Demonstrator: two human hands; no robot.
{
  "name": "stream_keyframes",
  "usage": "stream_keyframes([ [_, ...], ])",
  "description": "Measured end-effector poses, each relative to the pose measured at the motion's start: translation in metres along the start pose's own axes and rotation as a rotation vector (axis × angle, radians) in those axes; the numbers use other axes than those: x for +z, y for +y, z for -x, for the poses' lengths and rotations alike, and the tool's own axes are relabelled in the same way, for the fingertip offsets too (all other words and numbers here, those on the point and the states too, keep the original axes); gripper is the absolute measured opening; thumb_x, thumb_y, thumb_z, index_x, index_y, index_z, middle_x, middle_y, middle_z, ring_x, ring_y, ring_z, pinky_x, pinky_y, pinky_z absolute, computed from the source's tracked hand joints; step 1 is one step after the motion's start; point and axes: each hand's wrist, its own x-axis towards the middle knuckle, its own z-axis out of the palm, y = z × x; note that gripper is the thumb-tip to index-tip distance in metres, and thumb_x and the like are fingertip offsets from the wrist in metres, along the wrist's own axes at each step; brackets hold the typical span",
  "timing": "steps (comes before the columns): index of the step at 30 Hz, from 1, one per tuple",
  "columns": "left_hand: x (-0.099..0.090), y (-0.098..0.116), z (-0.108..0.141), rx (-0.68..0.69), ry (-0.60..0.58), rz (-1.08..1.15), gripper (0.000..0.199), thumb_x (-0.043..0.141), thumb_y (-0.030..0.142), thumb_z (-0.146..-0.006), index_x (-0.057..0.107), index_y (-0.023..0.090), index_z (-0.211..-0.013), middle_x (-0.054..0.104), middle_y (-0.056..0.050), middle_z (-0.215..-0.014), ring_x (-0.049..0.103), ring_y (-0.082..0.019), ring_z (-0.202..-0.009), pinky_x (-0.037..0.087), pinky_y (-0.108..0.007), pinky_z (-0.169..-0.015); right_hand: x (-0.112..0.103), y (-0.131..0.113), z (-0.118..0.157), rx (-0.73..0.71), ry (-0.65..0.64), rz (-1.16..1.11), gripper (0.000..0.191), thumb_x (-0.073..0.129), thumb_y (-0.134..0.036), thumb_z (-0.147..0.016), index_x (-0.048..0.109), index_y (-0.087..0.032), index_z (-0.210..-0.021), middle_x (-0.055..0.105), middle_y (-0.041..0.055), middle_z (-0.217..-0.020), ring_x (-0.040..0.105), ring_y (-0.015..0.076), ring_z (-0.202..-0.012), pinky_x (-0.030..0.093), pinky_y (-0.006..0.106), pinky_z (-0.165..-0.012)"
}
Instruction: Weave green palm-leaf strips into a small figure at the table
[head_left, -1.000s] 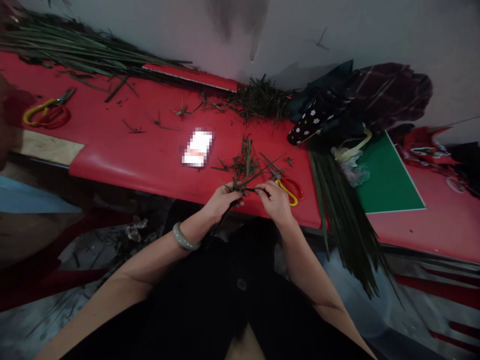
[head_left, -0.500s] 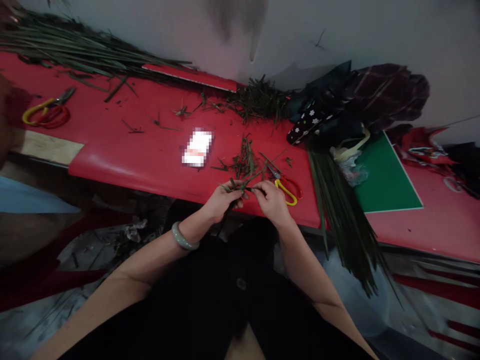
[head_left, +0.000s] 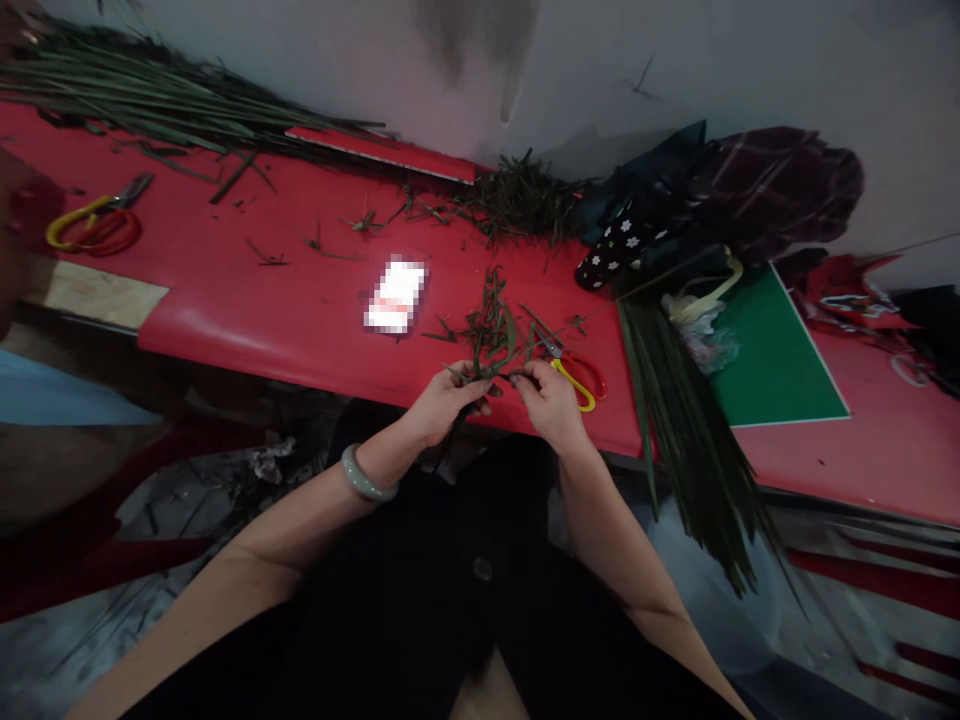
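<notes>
Above the front edge of the red table, my left hand is closed on a small piece of folded green leaf strips. A strip end runs from that piece into my right hand, which pinches it between thumb and fingers. How the strips are folded is too small to make out. Just beyond my right hand lie scissors with one yellow and one red handle loop. Loose leaf scraps are scattered right behind my hands.
A lit phone lies left of the scraps. Long green leaves hang over the edge at right, beside a green board. A heap of cuttings, another leaf bundle and second scissors lie farther back. A folded umbrella leans there.
My right hand has moved slightly to the right, drawing the strip outward from the piece. A leaf strip now stands up between my hands. My left hand stays nearly in place.
</notes>
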Motion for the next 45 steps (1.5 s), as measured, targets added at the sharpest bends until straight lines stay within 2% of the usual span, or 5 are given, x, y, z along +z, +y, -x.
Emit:
stream_keyframes([
  [15, 0.005, 0.002, 0.0, 0.028, 0.118, -0.012, 0.016, 0.06, 0.026, -0.071, 0.057, 0.013, -0.078, 0.063, -0.002, -0.07, 0.053, -0.006, -0.049, 0.04, -0.022, -0.051, 0.002, -0.002, -0.002, -0.023, 0.022, 0.011, 0.013, 0.049, -0.024, -0.078, 0.06, -0.019, -0.079, 0.064, 0.003, -0.076, 0.058, 0.0162, -0.072, 0.045, 0.028, -0.067],
  [21, 0.005, 0.0, 0.0, 0.11, 0.217, -0.068, 0.013, 0.06, 0.025, -0.07, 0.055, 0.013, -0.074, 0.062, -0.001, -0.068, 0.052, -0.006, -0.049, 0.041, -0.021, -0.051, 0.004, -0.015, 0.005, -0.084, 0.219, 0.069, 0.014, 0.05, -0.029, -0.079, 0.06, -0.02, -0.082, 0.061, 0.0054, -0.082, 0.057, 0.0166, -0.075, 0.046, 0.028, -0.064],
  [26, 0.007, -0.003, -0.002, 0.232, 0.273, -0.169, 0.012, 0.059, 0.025, -0.071, 0.054, 0.014, -0.076, 0.06, 0.0, -0.068, 0.054, -0.006, -0.052, 0.043, -0.021, -0.053, 0.007, -0.029, 0.007, -0.157, 0.126, 0.121, 0.019, 0.046, -0.031, -0.082, 0.063, -0.022, -0.086, 0.064, 0.0042, -0.08, 0.059, 0.0154, -0.073, 0.045, 0.027, -0.066],
  [39, 0.004, -0.009, 0.0, 0.431, 0.393, -0.51, 0.013, 0.057, 0.022, -0.073, 0.063, 0.018, -0.083, 0.063, -0.001, -0.07, 0.056, -0.01, -0.064, 0.044, -0.024, -0.064, 0.015, -0.029, -0.004, 0.033, 0.095, 0.134, 0.018, 0.051, -0.034, -0.077, 0.063, -0.022, -0.083, 0.066, 0.0035, -0.078, 0.059, 0.016, -0.067, 0.043, 0.027, -0.061],
  [45, 0.009, -0.003, 0.001, 0.395, 0.401, -0.414, 0.009, 0.057, 0.021, -0.072, 0.061, 0.018, -0.08, 0.06, 0.0, -0.063, 0.056, -0.009, -0.06, 0.043, -0.023, -0.061, 0.015, -0.023, -0.007, -0.011, 0.055, -0.035, 0.014, 0.051, -0.03, -0.075, 0.06, -0.02, -0.074, 0.062, 0.0011, -0.066, 0.054, 0.0121, -0.057, 0.043, 0.024, -0.055],
])
